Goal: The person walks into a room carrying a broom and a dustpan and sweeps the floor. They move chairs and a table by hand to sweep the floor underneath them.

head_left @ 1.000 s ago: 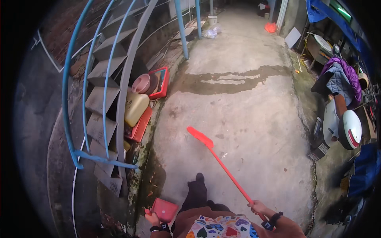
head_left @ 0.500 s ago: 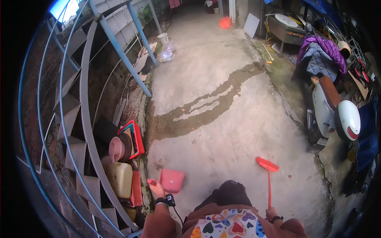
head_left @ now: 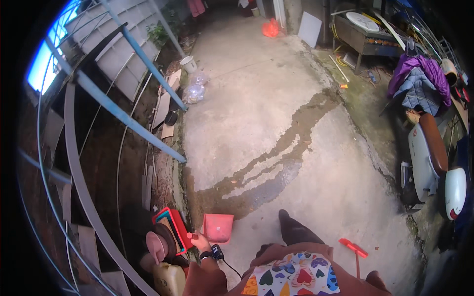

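Note:
My left hand (head_left: 199, 241) is closed around the short red handle of a pink-red dustpan (head_left: 218, 228). The pan is just ahead of the hand, near the wet streak on the concrete. To my right is a red broom (head_left: 353, 247), its head ahead and its thin handle running back toward my right arm (head_left: 376, 282). My right fingers are hidden behind the sleeve and the lower edge now, but the earlier frame shows them wrapped around this handle. A patterned apron (head_left: 296, 275) covers my front, and one dark-clad leg (head_left: 296, 229) is stepping forward.
Left are a red crate (head_left: 183, 231), a pink dipper (head_left: 157, 246), a cream jug (head_left: 169, 279) and a blue railing (head_left: 133, 121). A wet streak (head_left: 276, 185) crosses the concrete. Right stands a white scooter (head_left: 420, 163). Farther off are a white bucket (head_left: 188, 64) and an orange-red bag (head_left: 270, 28).
I have stepped forward, so the wet streak and crate sit lower in view. The dustpan has moved forward with my left hand. My right hand has slipped out of sight.

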`<state>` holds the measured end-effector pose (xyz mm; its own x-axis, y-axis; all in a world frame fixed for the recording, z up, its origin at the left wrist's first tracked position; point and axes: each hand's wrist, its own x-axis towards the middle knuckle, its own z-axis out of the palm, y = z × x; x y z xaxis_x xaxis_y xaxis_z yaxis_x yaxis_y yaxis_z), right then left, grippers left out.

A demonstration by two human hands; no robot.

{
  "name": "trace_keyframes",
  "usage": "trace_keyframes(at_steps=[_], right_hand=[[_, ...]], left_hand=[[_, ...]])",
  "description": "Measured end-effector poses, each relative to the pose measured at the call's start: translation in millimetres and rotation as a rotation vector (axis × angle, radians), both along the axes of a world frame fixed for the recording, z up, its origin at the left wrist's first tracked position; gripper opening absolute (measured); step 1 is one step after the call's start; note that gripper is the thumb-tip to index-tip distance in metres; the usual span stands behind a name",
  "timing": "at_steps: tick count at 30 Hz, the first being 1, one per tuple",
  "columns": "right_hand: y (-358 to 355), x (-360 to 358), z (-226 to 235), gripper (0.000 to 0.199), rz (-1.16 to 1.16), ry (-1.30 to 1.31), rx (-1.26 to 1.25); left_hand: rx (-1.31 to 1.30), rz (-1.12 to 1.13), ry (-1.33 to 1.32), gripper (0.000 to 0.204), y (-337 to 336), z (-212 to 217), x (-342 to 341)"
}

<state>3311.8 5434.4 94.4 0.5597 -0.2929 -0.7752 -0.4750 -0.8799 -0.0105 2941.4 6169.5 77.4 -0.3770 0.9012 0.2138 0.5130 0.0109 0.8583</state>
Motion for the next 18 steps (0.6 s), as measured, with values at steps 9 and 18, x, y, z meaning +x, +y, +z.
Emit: trace_keyframes(at_steps=[9, 18], right_hand=[[231.9, 79.3, 19.6, 0.027, -0.232, -0.169, 0.005], [596.4, 240.0, -33.6, 0.042, -0.505, -0.202, 0.098]], left_hand=[[-0.218, 0.460, -0.034, 0.034, 166.6, -8.7, 65.8], [-0.268, 0.552, -0.170, 0.026, 446.8, -5.8, 209.3]])
